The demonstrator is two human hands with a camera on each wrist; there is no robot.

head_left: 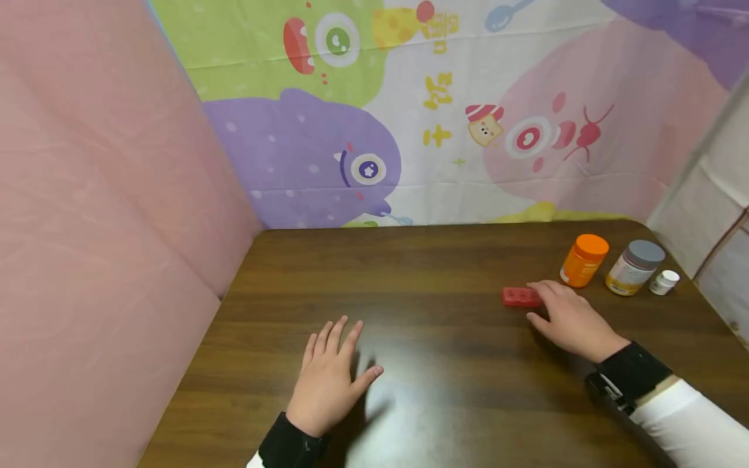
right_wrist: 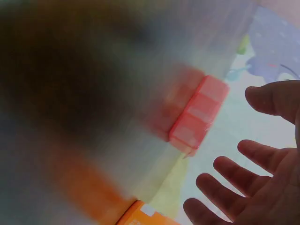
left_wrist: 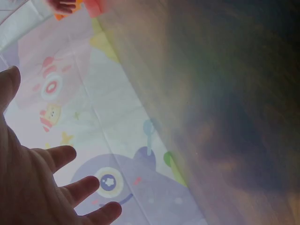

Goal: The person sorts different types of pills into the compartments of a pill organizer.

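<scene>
Left hand: my left hand (head_left: 329, 380) lies flat on the brown surface (head_left: 445, 390), fingers (head_left: 333, 338) straight and spread, holding nothing.
Right hand: my right hand (head_left: 570, 320) is open, fingers relaxed, fingertips just at the near end of the red pill box (head_left: 521, 297); it grips nothing yet.
Pill box: it lies flat on the surface, left of the orange bottle (head_left: 583, 260), the grey-lidded jar (head_left: 634, 268) and the small white bottle (head_left: 664, 282).
Risk: a loose pinch could let the box slide away; a wide sweep might knock the orange bottle over.
</scene>
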